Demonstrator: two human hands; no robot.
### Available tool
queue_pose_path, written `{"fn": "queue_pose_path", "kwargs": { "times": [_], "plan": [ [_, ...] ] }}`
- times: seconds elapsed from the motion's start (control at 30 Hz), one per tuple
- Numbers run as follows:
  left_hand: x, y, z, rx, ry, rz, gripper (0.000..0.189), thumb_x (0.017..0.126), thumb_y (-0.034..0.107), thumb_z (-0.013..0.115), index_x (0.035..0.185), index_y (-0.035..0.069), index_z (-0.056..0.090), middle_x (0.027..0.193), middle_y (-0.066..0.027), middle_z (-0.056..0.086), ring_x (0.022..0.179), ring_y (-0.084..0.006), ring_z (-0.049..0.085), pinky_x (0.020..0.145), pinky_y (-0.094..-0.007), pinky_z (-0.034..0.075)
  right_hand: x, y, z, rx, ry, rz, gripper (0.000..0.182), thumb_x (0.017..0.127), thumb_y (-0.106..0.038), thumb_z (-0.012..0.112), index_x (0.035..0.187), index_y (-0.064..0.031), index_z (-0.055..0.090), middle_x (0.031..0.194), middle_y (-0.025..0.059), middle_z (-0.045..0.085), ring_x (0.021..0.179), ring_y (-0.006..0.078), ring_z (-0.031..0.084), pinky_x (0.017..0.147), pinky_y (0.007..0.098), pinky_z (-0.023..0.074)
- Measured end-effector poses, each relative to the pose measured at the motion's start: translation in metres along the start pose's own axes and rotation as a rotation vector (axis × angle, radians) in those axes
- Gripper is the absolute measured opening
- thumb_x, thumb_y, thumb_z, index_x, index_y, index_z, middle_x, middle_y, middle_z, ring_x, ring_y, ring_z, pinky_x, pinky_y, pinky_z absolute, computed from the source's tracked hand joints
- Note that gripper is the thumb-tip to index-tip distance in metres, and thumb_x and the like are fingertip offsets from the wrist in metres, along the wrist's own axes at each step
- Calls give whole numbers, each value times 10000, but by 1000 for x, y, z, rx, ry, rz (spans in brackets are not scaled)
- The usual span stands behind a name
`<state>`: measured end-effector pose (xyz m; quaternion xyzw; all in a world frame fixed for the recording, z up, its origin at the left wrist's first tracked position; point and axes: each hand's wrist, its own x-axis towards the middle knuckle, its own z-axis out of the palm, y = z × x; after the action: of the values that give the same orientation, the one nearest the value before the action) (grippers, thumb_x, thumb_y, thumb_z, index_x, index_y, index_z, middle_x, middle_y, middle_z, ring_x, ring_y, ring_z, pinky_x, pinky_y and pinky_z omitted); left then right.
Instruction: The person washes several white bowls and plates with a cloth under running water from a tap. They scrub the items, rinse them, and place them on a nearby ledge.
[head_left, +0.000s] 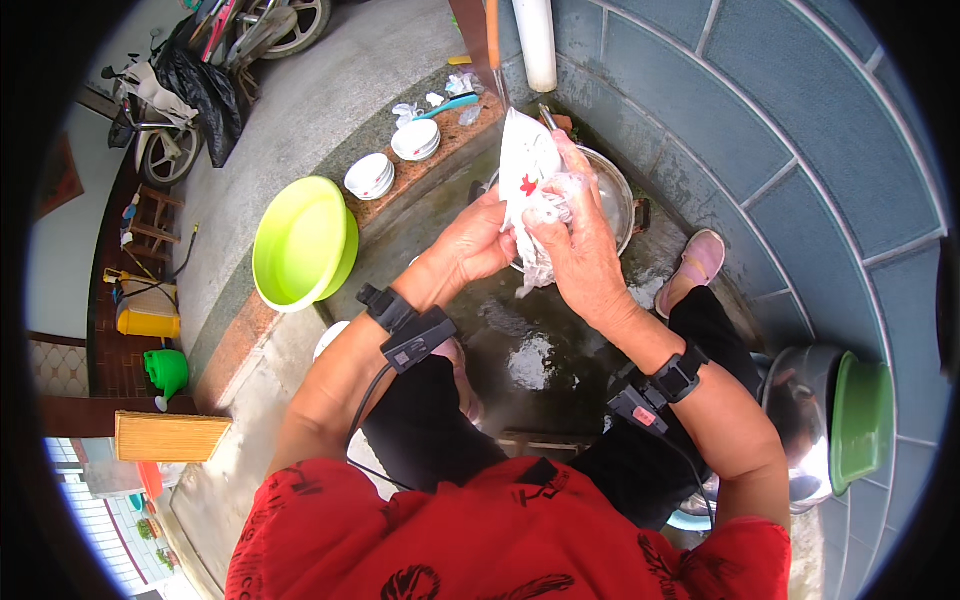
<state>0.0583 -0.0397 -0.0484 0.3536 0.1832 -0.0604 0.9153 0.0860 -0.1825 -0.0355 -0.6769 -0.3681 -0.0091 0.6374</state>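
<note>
My left hand (474, 238) grips the lower edge of a white dish (526, 142) with a red flower motif, tilted up on its side. My right hand (581, 244) presses a wet, crumpled whitish cloth (538, 262) against the dish; its exact material is unclear. Suds show on the right fingers. Behind and below both hands stands a round metal pot (616, 196) with side handles, largely hidden by the hands and dish. Wet dark concrete (517, 322) lies beneath.
Two stacks of white bowls, a nearer stack (369, 177) and a farther stack (415, 140), rest on the stone ledge (465, 139) beside a blue-handled brush (448, 106). A lime-green basin (304, 244) stands left. A tiled wall (720, 150) and green basin (862, 424) border the right.
</note>
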Motion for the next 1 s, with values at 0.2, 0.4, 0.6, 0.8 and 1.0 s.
{"fn": "queue_pose_path", "kwargs": {
  "times": [0.2,0.4,0.6,0.8,1.0],
  "plan": [
    [-3,3,-3,169,-244,86,395,893,78,589,1269,32,479,1078,-82,612,753,-145,658,470,-185,516,26,5,-11,605,194,297,232,947,-149,486,1118,8,494,1156,133,586,1012,172,557,896,305,446],
    [1,-17,-13,156,-229,66,431,879,85,620,1276,12,467,1139,-94,606,895,-162,649,585,-278,570,46,34,-24,945,75,611,189,953,-220,514,1009,-49,572,1008,134,660,909,197,639,820,328,520],
    [4,-13,-15,-38,-309,83,213,945,162,492,1083,9,546,822,-152,636,475,-151,577,315,-183,357,38,26,-9,1459,125,556,176,953,-193,506,1067,-72,565,1142,136,624,1077,216,584,912,339,484],
    [12,-12,-24,-240,-349,-66,345,947,326,486,1035,-4,530,676,-122,540,344,-57,389,282,-163,310,30,14,-13,1240,32,414,130,895,-22,519,1018,-61,529,1284,142,537,1116,203,561,919,307,493],
    [9,-8,-21,-330,-467,-121,326,967,351,444,1114,82,557,651,-110,568,314,-63,363,265,-171,282,31,5,-17,1194,18,465,199,850,46,520,1011,-71,516,1348,140,482,1102,184,558,897,293,501]
  ]
}}
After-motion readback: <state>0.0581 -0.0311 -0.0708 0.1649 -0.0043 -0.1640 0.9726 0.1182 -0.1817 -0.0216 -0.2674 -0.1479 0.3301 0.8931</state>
